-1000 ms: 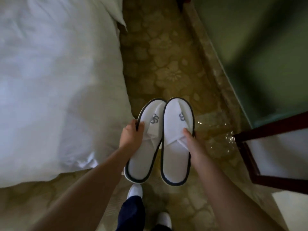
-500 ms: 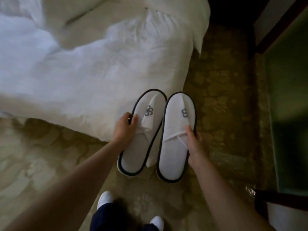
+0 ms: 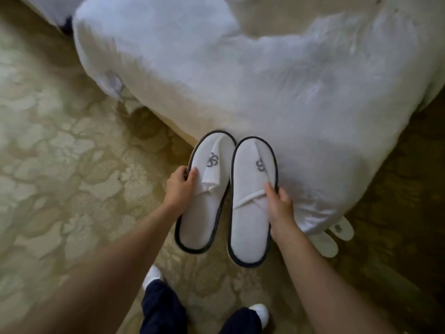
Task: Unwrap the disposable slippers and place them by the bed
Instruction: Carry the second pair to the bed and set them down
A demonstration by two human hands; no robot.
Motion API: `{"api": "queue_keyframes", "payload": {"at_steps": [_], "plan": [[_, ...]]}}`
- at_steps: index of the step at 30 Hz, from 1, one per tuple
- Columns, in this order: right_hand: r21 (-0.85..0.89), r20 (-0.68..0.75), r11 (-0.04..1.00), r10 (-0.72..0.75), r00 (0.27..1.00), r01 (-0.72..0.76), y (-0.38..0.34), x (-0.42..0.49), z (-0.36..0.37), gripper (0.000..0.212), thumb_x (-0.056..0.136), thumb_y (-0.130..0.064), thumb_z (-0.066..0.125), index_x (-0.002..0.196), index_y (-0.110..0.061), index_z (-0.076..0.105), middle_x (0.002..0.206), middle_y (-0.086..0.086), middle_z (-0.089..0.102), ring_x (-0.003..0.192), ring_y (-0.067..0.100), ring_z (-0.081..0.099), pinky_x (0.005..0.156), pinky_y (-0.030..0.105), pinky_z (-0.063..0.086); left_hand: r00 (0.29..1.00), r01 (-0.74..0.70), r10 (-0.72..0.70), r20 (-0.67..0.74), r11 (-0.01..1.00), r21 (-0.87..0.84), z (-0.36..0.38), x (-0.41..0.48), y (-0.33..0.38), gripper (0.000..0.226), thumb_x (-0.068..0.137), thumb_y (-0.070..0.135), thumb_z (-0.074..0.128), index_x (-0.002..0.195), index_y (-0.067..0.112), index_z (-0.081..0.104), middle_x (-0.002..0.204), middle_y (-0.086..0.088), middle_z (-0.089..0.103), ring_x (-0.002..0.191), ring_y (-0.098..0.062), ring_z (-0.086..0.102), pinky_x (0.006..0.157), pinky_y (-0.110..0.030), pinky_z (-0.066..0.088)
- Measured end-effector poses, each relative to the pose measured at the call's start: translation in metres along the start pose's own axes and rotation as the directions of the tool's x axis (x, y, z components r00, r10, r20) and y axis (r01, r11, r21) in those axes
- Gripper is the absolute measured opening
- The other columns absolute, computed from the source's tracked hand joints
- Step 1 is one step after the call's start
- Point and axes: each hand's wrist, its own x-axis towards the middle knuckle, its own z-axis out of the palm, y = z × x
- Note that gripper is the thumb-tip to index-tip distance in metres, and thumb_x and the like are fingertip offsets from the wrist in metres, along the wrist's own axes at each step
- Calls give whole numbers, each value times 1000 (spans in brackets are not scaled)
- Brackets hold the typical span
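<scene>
The person holds one white slipper in each hand, above the floor and in front of the bed. The left hand (image 3: pixel 180 186) is closed on the outer edge of the left slipper (image 3: pixel 206 196): the thumb lies on top of the white upper, and the other fingers (image 3: pixel 179 171) curl around the dark rim. The right hand (image 3: pixel 279 205) grips the outer edge of the right slipper (image 3: pixel 251 201) in the same way, with the thumb on the folded strap and the fingers (image 3: pixel 283 194) wrapped behind the rim.

Between the two hands the slippers lie side by side, toes pointing away from the person, their inner rims very near each other or touching; I cannot tell which. Each slipper has a dark border and a grey logo on the upper, just beyond the thumbs. No wrapping shows on them.

Beyond the fingers, the white duvet (image 3: pixel 277 88) of the bed hangs down to the patterned carpet (image 3: pixel 72 145), and the toes of the slippers overlap its lower edge in the view. To the right of the right hand, another pair of white slippers (image 3: pixel 333 235) lies on the floor, partly under the duvet corner.

Below the hands, near the person, two feet in white shoes (image 3: pixel 152 273) and dark trouser legs (image 3: pixel 163 309) stand on the carpet.
</scene>
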Motion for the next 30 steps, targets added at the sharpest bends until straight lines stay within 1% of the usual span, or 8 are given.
{"api": "queue_keyframes", "payload": {"at_steps": [2, 5, 11, 16, 20, 25, 27, 30], "plan": [[-64, 38, 998, -9, 999, 12, -3, -7, 49, 26, 93, -33, 51, 114, -18, 56, 97, 1, 61, 84, 16, 58, 68, 29, 48, 998, 51, -52, -41, 998, -23, -43, 15, -25, 32, 94, 31, 44, 66, 17, 44, 64, 3, 43, 60, -13, 40, 50, -26, 31], [-175, 85, 984, -29, 996, 43, -13, -19, 121, 35, 93, -33, 50, 124, -17, 54, 110, 6, 61, 82, 14, 58, 60, 25, 46, 993, 98, -101, -60, 994, -55, -107, 41, -60, 30, 95, 30, 43, 73, 11, 47, 66, 1, 43, 61, -15, 40, 52, -27, 30], [-331, 168, 943, 12, 986, 44, -27, -36, 263, 43, 92, -37, 50, 130, -16, 51, 116, 11, 62, 94, 25, 63, 67, 32, 53, 967, 164, -182, -179, 980, -114, -230, 98, -108, 28, 96, 28, 42, 73, 12, 46, 65, 2, 43, 59, -12, 40, 53, -25, 31], [-384, 275, 921, 46, 960, 66, -29, -60, 366, 44, 92, -37, 50, 133, -19, 46, 117, 10, 61, 92, 23, 63, 60, 29, 52, 920, 244, -299, -253, 943, -225, -307, 119, -154, 27, 96, 30, 42, 82, 8, 50, 70, -1, 49, 67, -18, 45, 59, -32, 34], [-449, 370, 886, 68, 927, 114, -31, -70, 423, 41, 94, -35, 48, 133, -22, 42, 118, 9, 58, 99, 24, 62, 65, 30, 53, 839, 320, -456, -295, 854, -411, -345, 124, -190, 31, 97, 29, 41, 73, 10, 49, 69, -3, 48, 72, -21, 47, 60, -32, 36], [-509, 425, 841, 62, 903, 182, -36, -57, 477, 40, 94, -34, 48, 132, -21, 42, 119, 8, 57, 99, 23, 60, 67, 29, 52, 657, 449, -730, -190, 581, -679, -374, 142, -210, 32, 97, 36, 39, 99, 8, 55, 84, -10, 59, 80, -28, 58, 72, -37, 48], [-517, 434, 838, 83, 897, 172, -46, -47, 496, 43, 94, -34, 48, 134, -21, 41, 117, 7, 57, 98, 22, 60, 72, 33, 52, 638, 455, -746, -193, 567, -687, -381, 155, -210, 33, 96, 36, 39, 97, 7, 55, 83, -10, 59, 74, -27, 58, 66, -33, 47], [-543, 458, 821, 113, 882, 177, -67, -26, 532, 45, 94, -34, 48, 136, -20, 39, 119, 8, 57, 101, 24, 61, 77, 35, 52, 627, 451, -745, -226, 585, -674, -395, 188, -207, 35, 95, 37, 40, 91, 6, 56, 83, -13, 58, 80, -29, 58, 72, -35, 46]]}}
